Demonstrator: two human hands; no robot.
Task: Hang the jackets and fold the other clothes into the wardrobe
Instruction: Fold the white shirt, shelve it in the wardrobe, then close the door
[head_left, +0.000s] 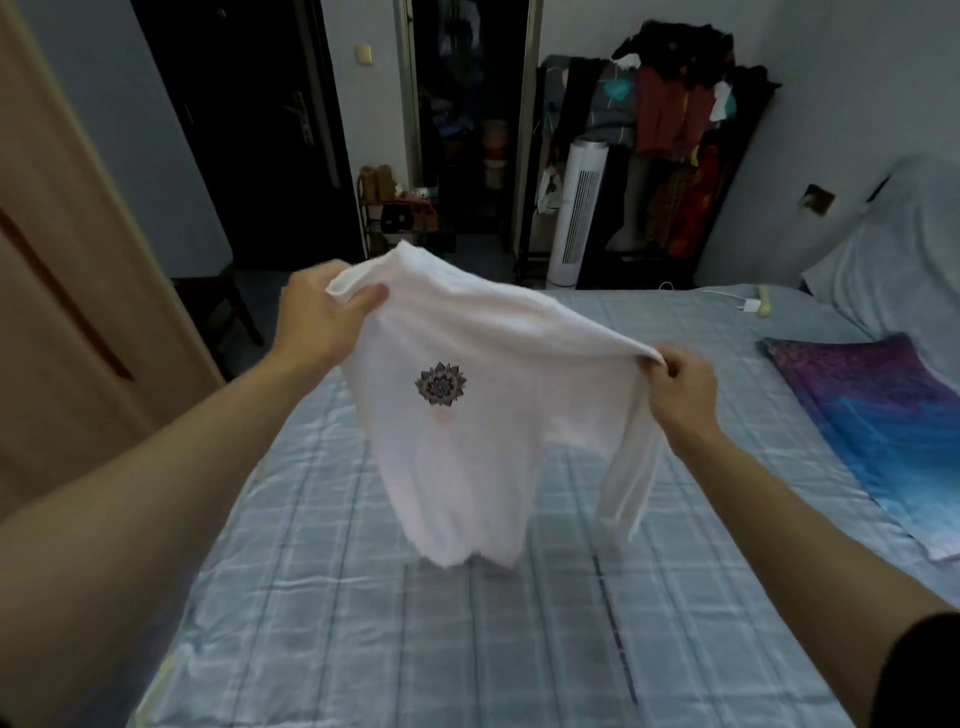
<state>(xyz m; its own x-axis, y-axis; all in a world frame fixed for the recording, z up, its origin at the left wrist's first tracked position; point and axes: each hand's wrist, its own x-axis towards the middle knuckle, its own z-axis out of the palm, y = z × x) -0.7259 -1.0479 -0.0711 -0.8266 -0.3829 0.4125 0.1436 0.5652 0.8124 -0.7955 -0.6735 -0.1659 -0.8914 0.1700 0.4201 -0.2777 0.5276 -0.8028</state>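
— Where is the white T-shirt (483, 415) held?
— It is held up above the blue checked bed (467, 649).
— And the hands?
— One shoulder is gripped by the left hand (322, 312), the other is pinched by the right hand (680, 384).

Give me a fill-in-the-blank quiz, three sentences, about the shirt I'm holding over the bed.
1. The left hand and right hand hold up a ____ shirt.
2. Its flower print sits nearer the ____ hand.
3. A purple and blue cloth lies on the bed on the person's ____ side.
Missing words: white; left; right.
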